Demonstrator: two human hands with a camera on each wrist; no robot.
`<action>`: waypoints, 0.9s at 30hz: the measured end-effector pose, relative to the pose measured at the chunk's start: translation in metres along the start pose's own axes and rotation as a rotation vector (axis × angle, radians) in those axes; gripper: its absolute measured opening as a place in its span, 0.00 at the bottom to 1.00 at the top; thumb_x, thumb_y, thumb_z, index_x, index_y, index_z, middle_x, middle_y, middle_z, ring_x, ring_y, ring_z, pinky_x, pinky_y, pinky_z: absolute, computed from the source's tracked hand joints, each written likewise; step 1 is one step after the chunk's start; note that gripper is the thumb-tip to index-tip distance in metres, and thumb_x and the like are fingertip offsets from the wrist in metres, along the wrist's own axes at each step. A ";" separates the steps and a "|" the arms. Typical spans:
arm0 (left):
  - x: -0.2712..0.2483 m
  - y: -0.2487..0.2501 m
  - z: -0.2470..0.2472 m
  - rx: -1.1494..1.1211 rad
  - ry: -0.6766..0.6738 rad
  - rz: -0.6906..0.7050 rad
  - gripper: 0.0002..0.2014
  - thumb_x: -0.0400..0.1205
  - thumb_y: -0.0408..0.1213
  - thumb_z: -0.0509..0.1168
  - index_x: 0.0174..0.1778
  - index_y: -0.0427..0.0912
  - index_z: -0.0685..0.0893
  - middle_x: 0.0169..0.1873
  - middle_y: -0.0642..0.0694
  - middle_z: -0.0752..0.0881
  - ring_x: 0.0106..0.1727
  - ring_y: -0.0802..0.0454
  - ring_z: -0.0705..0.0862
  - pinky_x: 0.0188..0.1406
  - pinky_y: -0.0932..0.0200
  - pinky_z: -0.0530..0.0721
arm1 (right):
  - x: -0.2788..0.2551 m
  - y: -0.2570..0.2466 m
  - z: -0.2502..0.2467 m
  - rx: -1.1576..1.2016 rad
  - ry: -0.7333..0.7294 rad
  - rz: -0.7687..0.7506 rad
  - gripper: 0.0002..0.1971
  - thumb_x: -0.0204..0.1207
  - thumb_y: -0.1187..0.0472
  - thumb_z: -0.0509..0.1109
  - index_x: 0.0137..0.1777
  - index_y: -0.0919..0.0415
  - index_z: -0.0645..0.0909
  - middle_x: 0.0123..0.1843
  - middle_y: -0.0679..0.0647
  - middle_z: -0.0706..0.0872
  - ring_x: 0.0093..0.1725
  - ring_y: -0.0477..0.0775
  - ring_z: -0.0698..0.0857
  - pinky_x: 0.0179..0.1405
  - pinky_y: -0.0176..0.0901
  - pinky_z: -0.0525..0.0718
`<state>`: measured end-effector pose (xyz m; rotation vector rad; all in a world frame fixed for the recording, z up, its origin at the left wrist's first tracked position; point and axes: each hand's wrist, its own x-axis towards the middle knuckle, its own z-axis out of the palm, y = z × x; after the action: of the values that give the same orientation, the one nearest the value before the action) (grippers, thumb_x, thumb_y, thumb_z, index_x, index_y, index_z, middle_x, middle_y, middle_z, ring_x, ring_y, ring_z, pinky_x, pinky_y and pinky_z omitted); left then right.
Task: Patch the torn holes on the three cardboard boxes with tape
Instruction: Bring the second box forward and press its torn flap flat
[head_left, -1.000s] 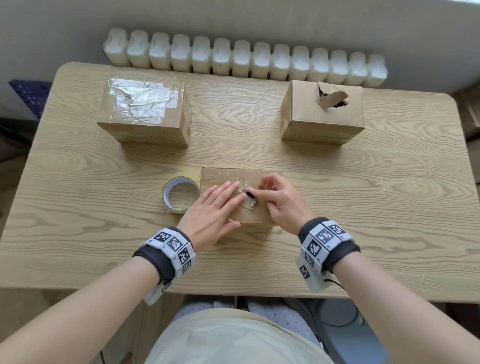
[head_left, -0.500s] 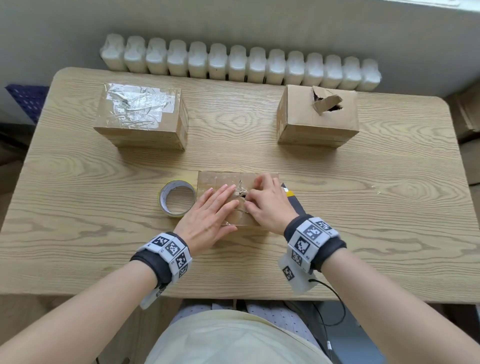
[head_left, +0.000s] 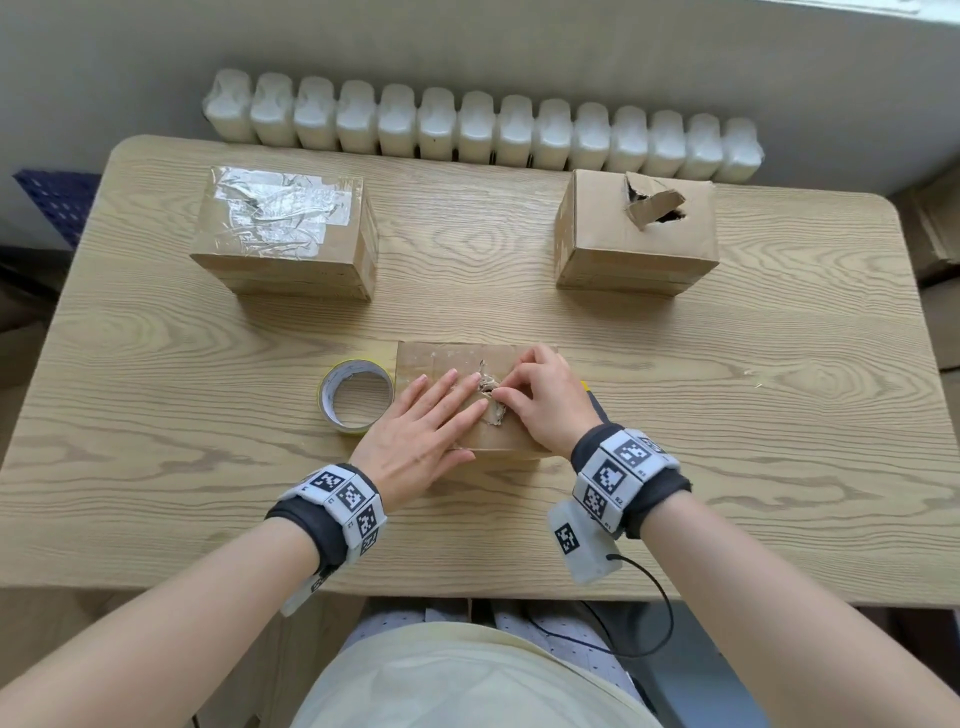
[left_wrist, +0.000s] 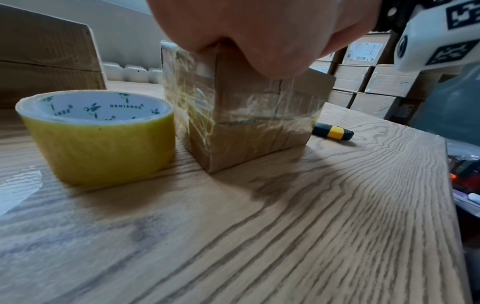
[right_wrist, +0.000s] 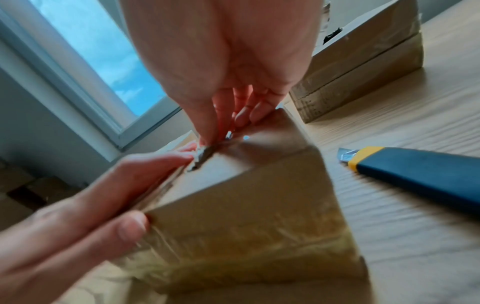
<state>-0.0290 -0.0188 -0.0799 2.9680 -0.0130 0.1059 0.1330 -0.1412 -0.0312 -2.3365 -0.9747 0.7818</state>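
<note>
A small cardboard box (head_left: 441, 358) sits at the table's near centre, with clear tape round its sides (left_wrist: 249, 123). My left hand (head_left: 431, 415) lies flat on its top, fingers straight, thumb against the near side (right_wrist: 130, 226). My right hand (head_left: 540, 400) has curled fingers and pinches the ragged torn edge (head_left: 488, 387) on the top (right_wrist: 202, 156). A yellow tape roll (head_left: 356, 395) stands just left of the box (left_wrist: 98, 135). The far-left box (head_left: 285, 234) has clear tape over its top. On the far-right box (head_left: 636, 249), an open torn hole (head_left: 654, 205) shows.
A blue and yellow utility knife (right_wrist: 415, 170) lies on the table right of the small box, mostly hidden by my right hand in the head view. A white radiator (head_left: 478, 127) runs behind the wooden table (head_left: 727, 415). Stacked cartons (left_wrist: 376, 82) stand off to the right.
My right hand's fingers have closed in on the tear, and the dark hole seen a second ago no longer shows. The left hand stays flat on the box.
</note>
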 end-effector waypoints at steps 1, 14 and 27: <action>0.000 0.000 0.001 0.010 0.005 0.008 0.26 0.84 0.54 0.49 0.77 0.46 0.65 0.78 0.41 0.67 0.79 0.42 0.66 0.73 0.42 0.64 | -0.001 0.001 0.001 -0.017 0.018 -0.016 0.10 0.78 0.56 0.70 0.44 0.63 0.86 0.51 0.49 0.75 0.59 0.54 0.74 0.57 0.36 0.66; -0.001 0.002 -0.002 0.072 -0.075 0.036 0.27 0.84 0.52 0.48 0.80 0.47 0.63 0.79 0.45 0.67 0.79 0.41 0.66 0.74 0.40 0.61 | -0.009 0.016 0.001 0.291 0.182 -0.028 0.05 0.75 0.62 0.74 0.45 0.64 0.86 0.48 0.50 0.80 0.47 0.47 0.82 0.53 0.41 0.82; 0.002 0.001 -0.004 0.051 -0.126 -0.005 0.29 0.84 0.52 0.48 0.78 0.40 0.63 0.79 0.41 0.65 0.80 0.43 0.65 0.74 0.42 0.61 | -0.025 0.025 0.005 0.160 0.203 -0.298 0.16 0.72 0.76 0.63 0.53 0.62 0.87 0.59 0.56 0.83 0.59 0.53 0.83 0.61 0.41 0.80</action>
<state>-0.0276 -0.0190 -0.0752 3.0204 -0.0190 -0.0829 0.1270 -0.1743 -0.0420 -2.0268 -1.0934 0.4760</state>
